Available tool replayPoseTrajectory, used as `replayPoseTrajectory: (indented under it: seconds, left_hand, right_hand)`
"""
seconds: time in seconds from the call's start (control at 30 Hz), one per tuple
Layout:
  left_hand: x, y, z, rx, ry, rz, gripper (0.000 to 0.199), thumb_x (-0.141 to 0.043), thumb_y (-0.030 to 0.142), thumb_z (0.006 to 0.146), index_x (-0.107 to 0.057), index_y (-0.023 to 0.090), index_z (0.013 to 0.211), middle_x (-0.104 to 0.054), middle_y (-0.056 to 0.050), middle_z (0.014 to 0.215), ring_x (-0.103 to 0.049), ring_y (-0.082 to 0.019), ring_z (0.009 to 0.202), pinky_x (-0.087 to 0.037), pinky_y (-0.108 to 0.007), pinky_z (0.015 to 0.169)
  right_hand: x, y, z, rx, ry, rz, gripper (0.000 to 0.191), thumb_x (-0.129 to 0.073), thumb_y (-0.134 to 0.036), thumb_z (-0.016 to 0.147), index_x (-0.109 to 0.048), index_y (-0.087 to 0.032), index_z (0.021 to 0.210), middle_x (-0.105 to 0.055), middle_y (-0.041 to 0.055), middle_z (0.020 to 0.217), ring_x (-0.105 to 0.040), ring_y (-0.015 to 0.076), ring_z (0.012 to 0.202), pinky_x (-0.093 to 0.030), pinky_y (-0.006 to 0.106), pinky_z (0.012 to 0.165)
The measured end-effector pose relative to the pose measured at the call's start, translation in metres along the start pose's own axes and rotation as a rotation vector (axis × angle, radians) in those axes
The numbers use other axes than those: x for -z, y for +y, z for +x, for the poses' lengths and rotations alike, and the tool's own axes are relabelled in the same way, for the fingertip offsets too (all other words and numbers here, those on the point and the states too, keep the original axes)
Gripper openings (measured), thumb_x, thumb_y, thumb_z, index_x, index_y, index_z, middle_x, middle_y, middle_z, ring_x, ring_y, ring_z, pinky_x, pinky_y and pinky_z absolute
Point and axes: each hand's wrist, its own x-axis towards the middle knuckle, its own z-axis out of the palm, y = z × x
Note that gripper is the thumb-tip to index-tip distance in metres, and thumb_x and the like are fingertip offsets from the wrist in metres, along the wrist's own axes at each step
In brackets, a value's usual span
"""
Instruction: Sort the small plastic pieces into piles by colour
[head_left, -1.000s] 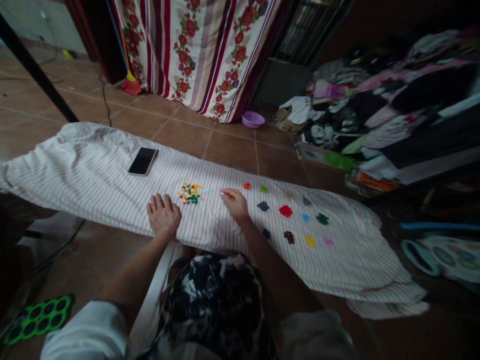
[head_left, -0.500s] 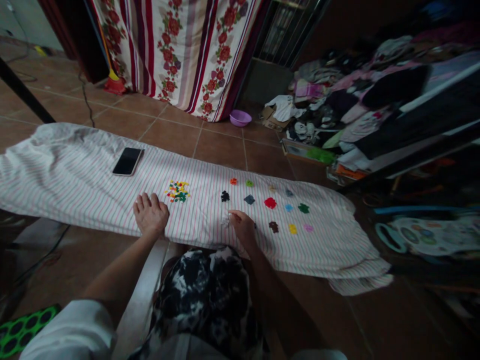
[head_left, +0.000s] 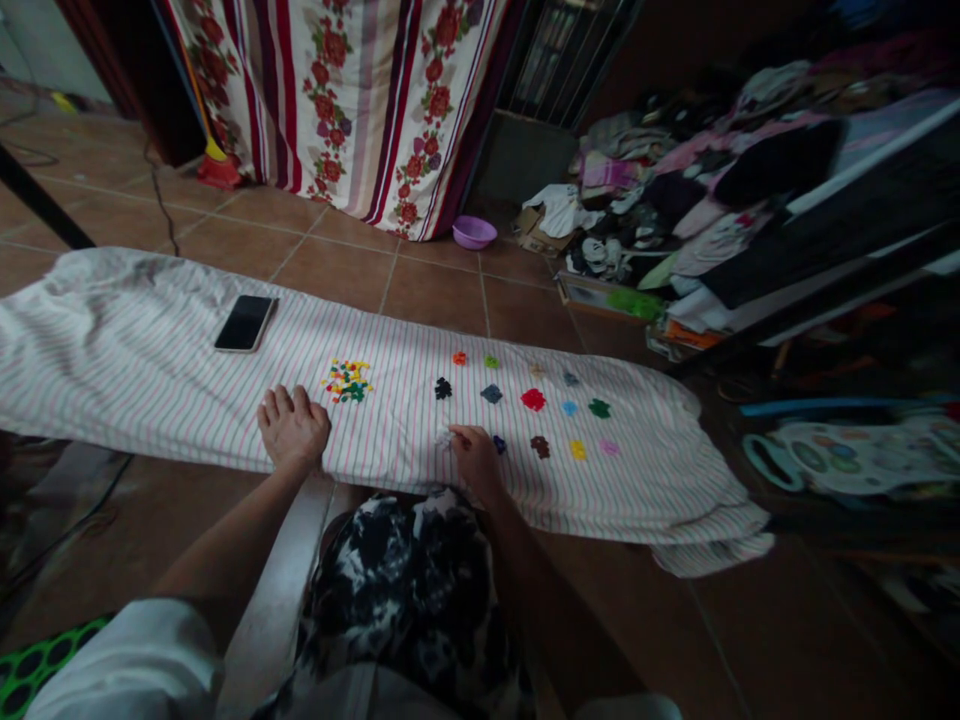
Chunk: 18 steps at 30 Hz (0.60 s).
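My left hand (head_left: pixel 292 428) rests palm down on the striped cloth (head_left: pixel 390 440), its fingers stretched out. Just past it lies a mixed heap of small yellow, green, red and white pieces (head_left: pixel 348 381). My right hand (head_left: pixel 475 462) has its fingertips pinched together at the edge of a small white pile (head_left: pixel 443 439); what they hold, if anything, is too small to make out. Around this hand sit little piles sorted by colour: black (head_left: pixel 443 388), dark grey (head_left: pixel 491 394), navy (head_left: pixel 499 444), red (head_left: pixel 533 400), brown (head_left: pixel 540 447) and several more to the right.
A phone (head_left: pixel 246 323) lies on the cloth at the left. Beyond the cloth-covered surface, a purple bowl (head_left: pixel 474 233) stands on the tiled floor by a flowered curtain (head_left: pixel 352 110). Clothes are heaped (head_left: pixel 675 190) at the right, behind a dark bar.
The view has shifted slightly. My right hand has drawn a little away from the navy pile, which now shows more fully beside it. The left hand stays flat in place.
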Motion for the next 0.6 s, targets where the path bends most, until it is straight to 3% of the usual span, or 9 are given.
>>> replayPoseTrajectory:
  seconds: [0.33,0.6]
  left_hand:
    - [-0.0004,-0.0007,0.0005,-0.010,0.003,-0.002,0.054,-0.030,0.034,0.089,-0.052,0.010,0.132,-0.044,-0.021,0.145,-0.030,-0.033,0.141,-0.023,-0.050,0.114]
    - [-0.0022,-0.0012,0.0005,-0.007,-0.004,0.017,0.053,-0.030,0.034,0.089,-0.052,0.010,0.131,-0.044,-0.021,0.145,-0.030,-0.033,0.141,-0.023,-0.050,0.115]
  right_hand:
    - [-0.0030,-0.0003,-0.0060,0.043,0.038,0.103,0.034,-0.043,-0.019,0.085,-0.071,-0.018,0.104,-0.071,0.0099,0.103,-0.064,0.0209,0.099,-0.051,0.036,0.093]
    - [-0.0044,0.0010,-0.0085,0.049,0.043,0.091,0.036,-0.042,-0.017,0.083,-0.067,-0.016,0.109,-0.069,0.0114,0.106,-0.064,0.0209,0.099,-0.053,0.036,0.092]
